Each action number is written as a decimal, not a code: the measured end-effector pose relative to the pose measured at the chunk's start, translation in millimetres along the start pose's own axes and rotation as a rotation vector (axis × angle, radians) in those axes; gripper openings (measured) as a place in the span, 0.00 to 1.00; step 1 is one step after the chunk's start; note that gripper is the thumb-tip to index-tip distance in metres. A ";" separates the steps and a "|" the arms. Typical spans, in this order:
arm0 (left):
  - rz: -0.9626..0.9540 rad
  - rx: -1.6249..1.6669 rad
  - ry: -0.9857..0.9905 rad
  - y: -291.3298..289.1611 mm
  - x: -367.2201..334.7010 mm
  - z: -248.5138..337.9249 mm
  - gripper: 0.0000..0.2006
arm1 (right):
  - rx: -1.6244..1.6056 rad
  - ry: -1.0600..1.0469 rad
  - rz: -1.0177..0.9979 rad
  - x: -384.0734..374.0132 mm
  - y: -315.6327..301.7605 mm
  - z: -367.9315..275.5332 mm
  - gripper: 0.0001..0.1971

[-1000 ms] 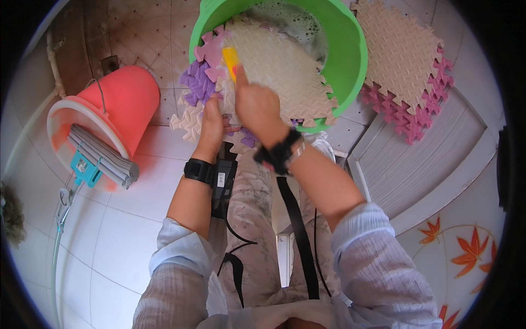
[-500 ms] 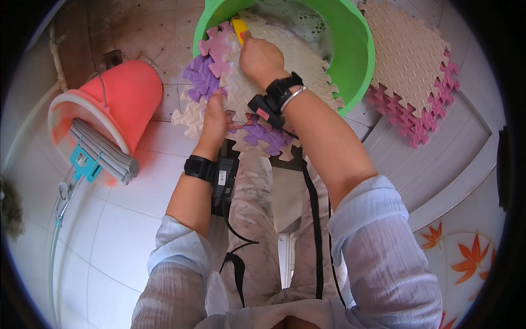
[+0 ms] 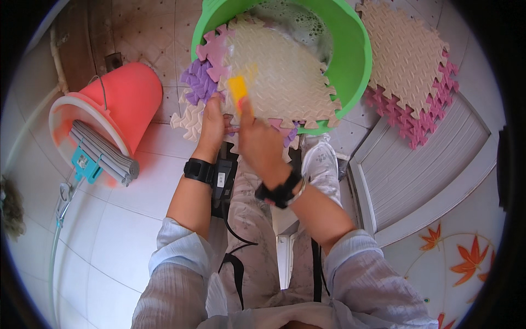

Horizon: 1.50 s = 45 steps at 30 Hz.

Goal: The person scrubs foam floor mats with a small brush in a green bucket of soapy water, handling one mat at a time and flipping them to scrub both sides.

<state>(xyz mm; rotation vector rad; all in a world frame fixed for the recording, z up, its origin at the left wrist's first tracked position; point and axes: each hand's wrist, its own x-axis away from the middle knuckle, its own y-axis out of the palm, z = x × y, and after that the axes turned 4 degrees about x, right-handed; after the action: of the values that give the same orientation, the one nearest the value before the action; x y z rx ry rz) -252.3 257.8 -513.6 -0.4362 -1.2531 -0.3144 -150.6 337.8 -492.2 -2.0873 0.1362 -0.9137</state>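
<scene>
A cream foam puzzle mat with a ridged surface lies tilted across the rim of a green basin. Beneath its left edge show a pink puzzle mat, a purple puzzle mat and another cream piece. My left hand is closed on the near left edge of these stacked mats, thumb on top. Over the near left part of the cream mat, my right hand grips a small yellow brush; its underside is hidden. Foamy water shows at the basin's far side.
At left a red bucket lies tipped, with a grey sponge mop at its mouth. A stack of cream and pink puzzle mats sits at right on a grey slatted panel. My legs are close below the basin.
My right hand has drawn the yellow brush toward me across the cream mat, from its far left part to near my left hand. My left hand stays at the edge.
</scene>
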 end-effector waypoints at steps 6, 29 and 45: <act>0.041 0.046 0.014 -2.9 6.3 3.6 0.22 | 0.066 -0.057 -0.248 18.1 -20.1 32.7 0.28; 0.095 -0.300 0.471 -6.8 -16.2 -30.4 0.20 | 0.238 -0.180 -0.278 21.0 -45.5 70.6 0.28; 0.077 -0.036 0.450 40.0 63.0 16.5 0.10 | -0.225 0.291 -0.147 4.1 -103.0 99.3 0.20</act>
<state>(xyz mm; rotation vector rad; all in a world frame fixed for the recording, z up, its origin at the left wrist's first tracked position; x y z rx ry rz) -229.7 301.3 -454.9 -0.4158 -0.7909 -0.3473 -104.9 467.7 -453.1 -2.1785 0.2500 -1.3439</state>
